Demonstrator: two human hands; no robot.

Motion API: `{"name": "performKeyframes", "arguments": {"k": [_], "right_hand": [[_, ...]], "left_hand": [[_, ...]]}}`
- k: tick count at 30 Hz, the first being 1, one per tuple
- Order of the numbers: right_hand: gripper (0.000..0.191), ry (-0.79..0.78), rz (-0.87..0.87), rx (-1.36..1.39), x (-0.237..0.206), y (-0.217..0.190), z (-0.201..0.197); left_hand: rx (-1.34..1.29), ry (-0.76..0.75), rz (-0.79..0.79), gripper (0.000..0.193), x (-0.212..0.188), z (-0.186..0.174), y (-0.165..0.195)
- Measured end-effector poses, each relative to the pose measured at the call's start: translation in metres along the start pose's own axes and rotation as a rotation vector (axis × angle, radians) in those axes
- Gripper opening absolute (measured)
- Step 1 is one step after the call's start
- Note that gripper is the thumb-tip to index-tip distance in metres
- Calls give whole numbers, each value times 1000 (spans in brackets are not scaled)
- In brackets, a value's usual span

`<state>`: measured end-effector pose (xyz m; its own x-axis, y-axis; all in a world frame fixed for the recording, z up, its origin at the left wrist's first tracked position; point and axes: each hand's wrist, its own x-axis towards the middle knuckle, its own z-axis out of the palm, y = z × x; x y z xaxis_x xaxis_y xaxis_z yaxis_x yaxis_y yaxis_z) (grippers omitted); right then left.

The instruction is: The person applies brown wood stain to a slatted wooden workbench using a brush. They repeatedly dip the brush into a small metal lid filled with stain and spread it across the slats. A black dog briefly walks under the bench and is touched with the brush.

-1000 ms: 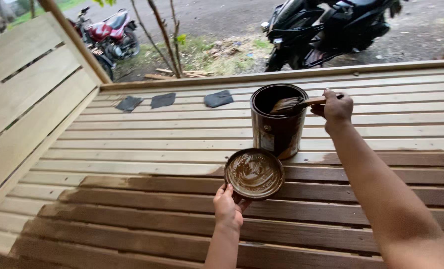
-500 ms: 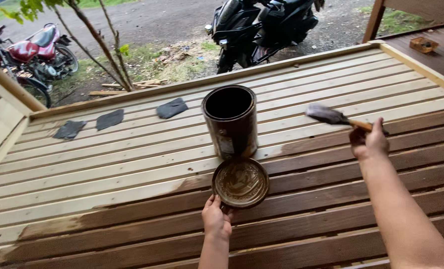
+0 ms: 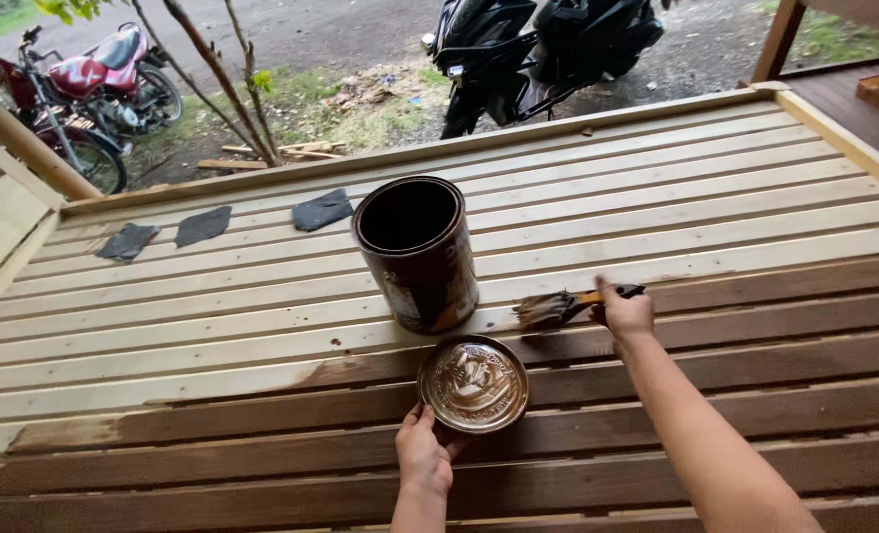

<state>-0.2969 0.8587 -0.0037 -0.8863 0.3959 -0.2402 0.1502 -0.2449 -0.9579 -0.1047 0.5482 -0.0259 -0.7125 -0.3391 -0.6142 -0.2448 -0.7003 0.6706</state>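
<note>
Slatted wooden deck [image 3: 716,188], near boards stained dark brown, far boards bare pale. Open dark cylindrical metal stain can [image 3: 417,253] stands upright mid-deck, just left of the brush; round stain-smeared metal lid [image 3: 473,384] lies flat in front of it. Three dark grey sandpaper scraps [image 3: 203,225] lie far left; red motorbike [image 3: 74,94] and black motorbike [image 3: 528,49] parked beyond the edge. Since half a second ago the brush has come down from mid-air. Right hand [image 3: 625,314] fist-clamped on the wooden-handled flat paintbrush [image 3: 558,306], wet brown bristles touching a board. Left hand [image 3: 424,456] fingers loosely spread, touching the lid's edge.
</note>
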Motion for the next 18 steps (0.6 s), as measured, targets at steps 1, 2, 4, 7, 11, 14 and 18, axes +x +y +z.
{"name": "performKeyframes", "arguments": {"k": [1,2,4,7,11,14,18], "right_hand": [[35,-48,-54,-64,6,2,-4],[33,-62,-74,-107,14,3,-13],[28,-87,-117,-189,29,2,-37],[33,51,-52,-226,56,-17,-84],[41,234,-175,-457,82,-55,-149],[34,197,-334,-784,94,-84,-183],[29,194,-661,-1103,98,-85,-163]], "left_hand": [[4,4,-7,29,-1,4,-2],[9,10,-5,29,-3,9,-4],[22,17,-1,30,-7,18,-9],[67,33,-16,30,-14,30,-17],[91,23,-32,30,-19,39,-25],[85,23,-24,31,-16,37,-29],[77,46,-8,30,-7,23,-29]]}}
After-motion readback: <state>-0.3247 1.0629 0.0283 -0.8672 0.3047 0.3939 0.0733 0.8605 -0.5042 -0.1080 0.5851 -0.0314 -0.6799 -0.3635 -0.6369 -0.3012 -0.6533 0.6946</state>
